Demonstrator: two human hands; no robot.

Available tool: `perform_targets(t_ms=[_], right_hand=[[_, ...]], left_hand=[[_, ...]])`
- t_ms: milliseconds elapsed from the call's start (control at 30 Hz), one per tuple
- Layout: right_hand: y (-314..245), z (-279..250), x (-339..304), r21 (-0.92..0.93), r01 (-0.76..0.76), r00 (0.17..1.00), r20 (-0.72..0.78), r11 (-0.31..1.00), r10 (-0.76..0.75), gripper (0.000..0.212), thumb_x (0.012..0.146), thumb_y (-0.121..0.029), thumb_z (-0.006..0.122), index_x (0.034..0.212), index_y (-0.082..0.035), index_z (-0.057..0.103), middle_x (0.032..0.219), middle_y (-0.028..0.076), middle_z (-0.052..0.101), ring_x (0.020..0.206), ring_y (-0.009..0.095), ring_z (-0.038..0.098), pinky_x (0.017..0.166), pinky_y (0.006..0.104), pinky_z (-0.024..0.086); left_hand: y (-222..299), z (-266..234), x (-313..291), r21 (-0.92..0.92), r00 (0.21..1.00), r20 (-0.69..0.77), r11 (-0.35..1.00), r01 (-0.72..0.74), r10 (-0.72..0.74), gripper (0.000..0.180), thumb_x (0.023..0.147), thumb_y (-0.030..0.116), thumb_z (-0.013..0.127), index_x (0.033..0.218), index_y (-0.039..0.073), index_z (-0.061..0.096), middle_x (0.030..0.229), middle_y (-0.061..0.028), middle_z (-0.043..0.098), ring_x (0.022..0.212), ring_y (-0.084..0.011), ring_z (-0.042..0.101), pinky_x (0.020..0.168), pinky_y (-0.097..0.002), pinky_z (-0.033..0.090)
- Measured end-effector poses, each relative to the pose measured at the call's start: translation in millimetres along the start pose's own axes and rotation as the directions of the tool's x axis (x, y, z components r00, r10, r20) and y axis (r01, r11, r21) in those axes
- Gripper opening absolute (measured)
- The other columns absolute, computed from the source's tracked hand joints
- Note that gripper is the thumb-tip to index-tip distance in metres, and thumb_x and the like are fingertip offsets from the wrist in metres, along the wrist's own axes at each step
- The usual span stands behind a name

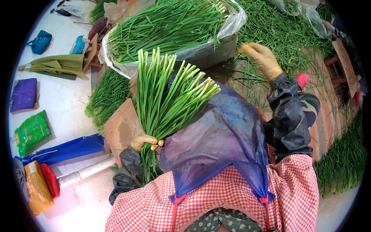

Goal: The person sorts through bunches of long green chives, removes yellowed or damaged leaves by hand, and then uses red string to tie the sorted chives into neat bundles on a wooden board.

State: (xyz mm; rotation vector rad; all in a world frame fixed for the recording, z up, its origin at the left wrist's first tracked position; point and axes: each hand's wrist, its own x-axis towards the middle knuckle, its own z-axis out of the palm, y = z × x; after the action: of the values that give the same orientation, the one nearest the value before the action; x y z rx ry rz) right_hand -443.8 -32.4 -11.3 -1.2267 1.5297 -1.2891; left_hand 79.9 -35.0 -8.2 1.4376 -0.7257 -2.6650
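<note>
Hands at a sorting step, I judge; the next move seems to call for bringing my right hand (262, 60) over to the green bunch (162, 100) to even it, my left hand (143, 142) gripping firmly; that left hand is curled closed round the bunch's leafy lower part, pale ends fanned upward, before the blue apron (216, 133); the right, raised near the plastic bag (217, 55), is loosely curled, nothing visible in it.

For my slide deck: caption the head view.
Left hand gripping a bunch of green stalks; right hand above loose greens.
</note>
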Motion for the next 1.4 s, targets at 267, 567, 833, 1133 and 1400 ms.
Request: perform_targets(t_ms=[267, 567, 833, 1133, 1400], right_hand=[[-22.4, 128.0, 10.9, -0.305, 0.031, 0.934, 0.348, 0.952, 0.081, 0.029, 0.08, -0.03, 0.063, 0.095, -0.007, 0.072, 0.087, 0.014, 0.07, 0.083, 0.03, 0.067, 0.076, 0.0392, 0.051], [-10.0, 110.9, 58.3, 0.125, -0.314, 0.687, 0.714, 0.941, 0.134, 0.03, 0.091, -0.034, 0.063, 0.105, -0.007, 0.068, 0.091, -0.002, 0.068, 0.076, 0.005, 0.058, 0.064, 0.0214, 0.045], [-26.5, 123.0, 57.4, 0.684, -0.347, 0.736, 0.623, 0.641, -0.266, 0.026, 0.095, -0.032, 0.059, 0.092, -0.009, 0.07, 0.1, 0.008, 0.071, 0.087, 0.013, 0.063, 0.081, 0.0291, 0.049], [-87.7, 109.0, -6.5, 0.131, 0.578, 0.708, 0.411, 0.805, -0.575, 0.027, 0.101, -0.022, 0.048, 0.113, -0.007, 0.067, 0.118, 0.009, 0.067, 0.104, 0.022, 0.064, 0.09, 0.0357, 0.049], [98.0, 61.6, 2.9, -0.248, -0.227, 0.923, 0.255, 0.942, 0.289, 0.045, 0.089, -0.043, 0.062, 0.112, -0.004, 0.066, 0.09, 0.01, 0.07, 0.08, 0.02, 0.066, 0.069, 0.0337, 0.051]], left_hand=[[10.2, 4.9, -6.0, 0.208, 0.999, 0.022, 0.977, -0.051, 0.048, 0.03, 0.081, 0.003, 0.067, 0.109, -0.007, 0.064, 0.092, -0.0188, 0.068, 0.056, -0.0158, 0.056, 0.057, -0.0277, 0.046], [37.4, 6.8, -12.1, 0.283, 0.994, 0.05, 0.956, 0.084, -0.102, 0.023, 0.081, 0.0, 0.068, 0.103, -0.006, 0.066, 0.091, -0.0164, 0.069, 0.056, -0.0147, 0.056, 0.059, -0.0264, 0.047], [8.2, -24.5, 1.8, 0.286, 0.995, 0.068, 0.957, 0.054, -0.077, 0.025, 0.084, 0.015, 0.066, 0.093, -0.008, 0.065, 0.07, -0.0102, 0.064, 0.055, -0.0138, 0.053, 0.059, -0.0266, 0.04], [-78.6, -53.6, 22.9, -0.292, 0.857, 0.492, 0.956, -0.004, 0.154, 0.027, 0.087, 0.032, 0.065, 0.084, 0.006, 0.057, 0.056, 0.0009, 0.054, 0.049, -0.0091, 0.046, 0.052, -0.0231, 0.035], [-83.0, -49.6, 42.3, -0.364, 0.775, 0.589, 0.931, 0.002, 0.229, 0.029, 0.093, 0.038, 0.058, 0.083, 0.011, 0.058, 0.06, 0.0011, 0.057, 0.057, -0.009, 0.052, 0.057, -0.0228, 0.04]])
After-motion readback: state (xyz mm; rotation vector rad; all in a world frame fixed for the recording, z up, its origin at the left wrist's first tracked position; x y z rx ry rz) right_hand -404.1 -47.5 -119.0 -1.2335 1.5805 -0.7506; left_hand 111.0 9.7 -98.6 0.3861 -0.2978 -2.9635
